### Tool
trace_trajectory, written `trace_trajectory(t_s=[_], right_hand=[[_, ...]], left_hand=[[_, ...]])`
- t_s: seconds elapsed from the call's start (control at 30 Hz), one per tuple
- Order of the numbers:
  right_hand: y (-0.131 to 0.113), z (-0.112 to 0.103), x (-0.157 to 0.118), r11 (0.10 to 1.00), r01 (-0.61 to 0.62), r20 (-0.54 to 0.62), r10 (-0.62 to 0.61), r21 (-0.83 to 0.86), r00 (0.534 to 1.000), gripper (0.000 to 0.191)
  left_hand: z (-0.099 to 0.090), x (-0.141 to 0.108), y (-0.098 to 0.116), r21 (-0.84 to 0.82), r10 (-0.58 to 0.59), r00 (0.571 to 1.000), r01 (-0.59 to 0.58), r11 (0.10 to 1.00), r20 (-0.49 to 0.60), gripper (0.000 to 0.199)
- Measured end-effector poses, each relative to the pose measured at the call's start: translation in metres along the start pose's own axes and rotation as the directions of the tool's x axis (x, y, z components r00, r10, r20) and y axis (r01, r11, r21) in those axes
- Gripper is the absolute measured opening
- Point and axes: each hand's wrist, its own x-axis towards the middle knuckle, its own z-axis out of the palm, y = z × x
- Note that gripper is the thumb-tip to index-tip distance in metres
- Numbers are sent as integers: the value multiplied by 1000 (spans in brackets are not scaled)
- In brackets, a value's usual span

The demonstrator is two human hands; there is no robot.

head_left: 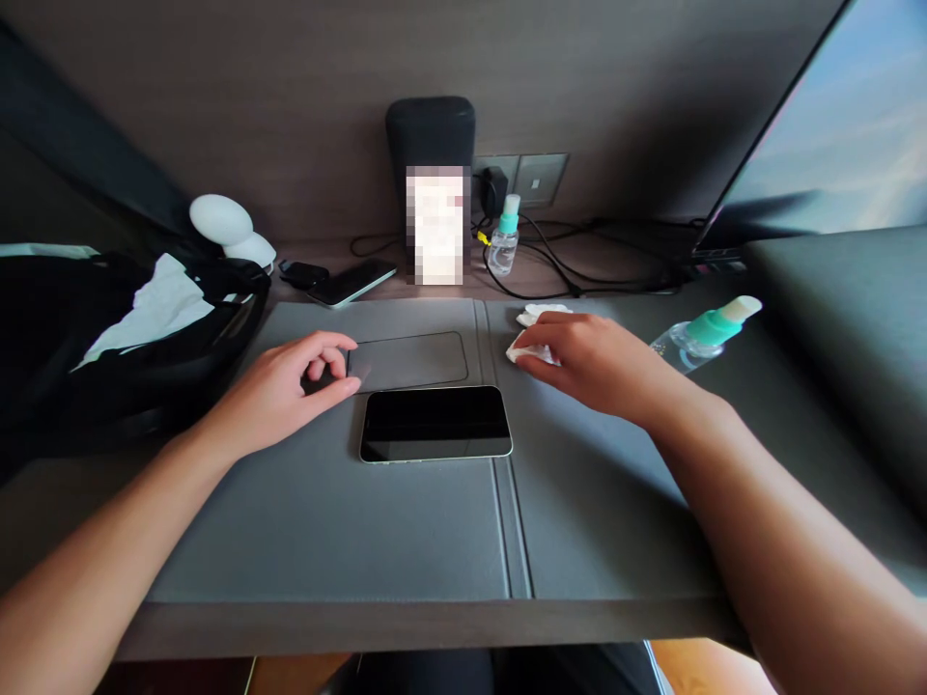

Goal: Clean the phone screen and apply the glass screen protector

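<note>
A clear, thin rectangular sheet with a dark outline (416, 359) lies on the grey desk mat (348, 541). My left hand (308, 381) is at its left end, thumb and forefinger on either side of the corner area, apparently touching its edge. Just below the sheet rests a phone (435, 423) with a dark screen, face up. My right hand (572, 352) pinches a crumpled white tissue (532, 349) on the mat, right of the sheet. Another white tissue piece (542, 314) lies just behind it.
A spray bottle (699, 336) lies tilted beside my right wrist. Behind the mat are a small upright spray bottle (505, 238), black cables (554, 256), a second phone (354, 282) and a dark stand (431, 135). A black bag (188, 357) is at left, a screen (832, 125) at right.
</note>
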Motion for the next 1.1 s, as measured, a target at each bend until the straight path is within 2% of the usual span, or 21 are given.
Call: trace_trajectory(t_s=[0.1, 0.17, 0.23, 0.37, 0.47, 0.63, 0.7, 0.8, 0.87, 0.93, 1.0, 1.1], right_hand=[[-16, -8, -1, 989, 143, -105, -139, 31, 985, 26], [-34, -8, 0, 962, 270, -205, -256, 46, 945, 24], [-54, -3, 3, 930, 361, -247, -336, 64, 909, 22], [-82, 13, 11, 886, 432, -97, -421, 168, 902, 24], [-80, 13, 14, 868, 427, 8, -443, 254, 896, 24], [-50, -8, 4, 863, 372, 113, -431, 341, 895, 22], [-40, -15, -1, 877, 341, 153, -409, 337, 900, 21], [-30, -21, -6, 921, 310, 177, -354, 235, 918, 19], [-28, -22, -6, 938, 309, 110, -328, 158, 938, 19], [-32, -19, -3, 938, 321, -26, -320, 133, 947, 17], [-41, -12, 1, 919, 364, -135, -345, 152, 929, 18], [-61, 5, 10, 879, 444, -158, -420, 175, 894, 22]], left_hand=[[-3, 0, 3, 4, 17, 1000, -17, 1000, -22, 23], [-4, 1, 6, -11, 35, 999, -36, 999, -25, 20], [-5, 1, 7, -26, 48, 999, -49, 998, -17, 19], [-4, 1, 7, -32, 80, 997, -79, 996, 9, 21], [-3, 0, 6, -32, 119, 993, -118, 992, 13, 21], [-2, 1, 4, -42, 165, 986, -165, 985, 2, 19], [-2, 1, 3, -47, 176, 984, -175, 983, -1, 18], [-2, 1, 3, -49, 184, 983, -184, 982, -9, 17], [-1, 0, 3, -46, 194, 981, -194, 980, -12, 16], [-1, 0, 3, -42, 209, 978, -209, 977, -15, 16], [-1, 1, 3, -40, 222, 975, -223, 974, -20, 16], [0, 1, 2, -37, 234, 972, -235, 971, -29, 16]])
